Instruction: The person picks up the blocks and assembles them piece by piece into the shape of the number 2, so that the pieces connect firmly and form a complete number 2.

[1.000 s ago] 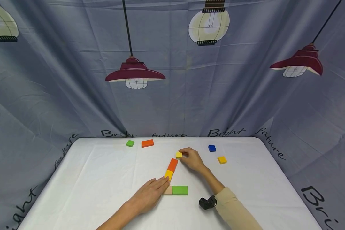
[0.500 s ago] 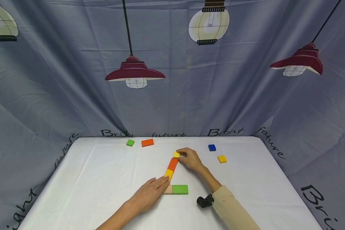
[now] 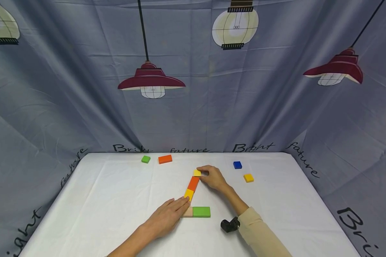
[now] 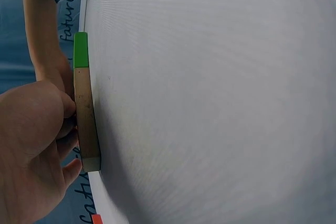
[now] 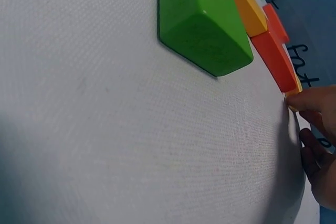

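My right hand pinches a small yellow block at the far end of a slanting row. This block touches or nearly touches the orange block below it. A second yellow block continues the row towards my left hand. That hand lies with extended fingers over the row's near end and over part of a plain wooden block. Against the wooden block's end sits a green block. In the right wrist view, my right fingertips touch the yellow block beyond the orange one.
On the white table, a small green block and an orange block lie at the back left. A blue block and another yellow block lie to the right. A patterned curtain hangs behind.
My right hand has moved slightly left with the yellow block, bringing it to the orange block's far end; over the last half second it is nearly still. My left hand stays in place.
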Demonstrator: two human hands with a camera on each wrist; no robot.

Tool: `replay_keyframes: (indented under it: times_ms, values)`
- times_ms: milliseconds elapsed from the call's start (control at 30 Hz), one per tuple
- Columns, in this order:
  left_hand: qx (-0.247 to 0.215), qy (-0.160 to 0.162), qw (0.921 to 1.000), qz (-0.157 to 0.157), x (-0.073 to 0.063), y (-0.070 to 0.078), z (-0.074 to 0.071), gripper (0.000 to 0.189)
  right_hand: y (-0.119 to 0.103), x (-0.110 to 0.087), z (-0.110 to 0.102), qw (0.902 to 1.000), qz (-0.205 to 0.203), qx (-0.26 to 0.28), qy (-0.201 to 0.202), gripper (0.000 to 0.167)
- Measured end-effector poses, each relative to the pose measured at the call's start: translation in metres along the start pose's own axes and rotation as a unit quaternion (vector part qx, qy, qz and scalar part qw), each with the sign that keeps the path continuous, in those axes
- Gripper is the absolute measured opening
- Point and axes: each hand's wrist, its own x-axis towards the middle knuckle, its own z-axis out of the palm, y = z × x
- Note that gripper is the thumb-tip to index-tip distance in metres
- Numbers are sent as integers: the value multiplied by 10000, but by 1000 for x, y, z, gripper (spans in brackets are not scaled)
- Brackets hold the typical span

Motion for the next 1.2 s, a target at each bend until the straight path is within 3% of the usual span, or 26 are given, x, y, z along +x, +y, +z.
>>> replay_keyframes:
  times_ms: [1200]
  values:
    - [22,56,10000,-23,0,0,1,46,-3,0,-1,9997,-133,-184,-16,38]
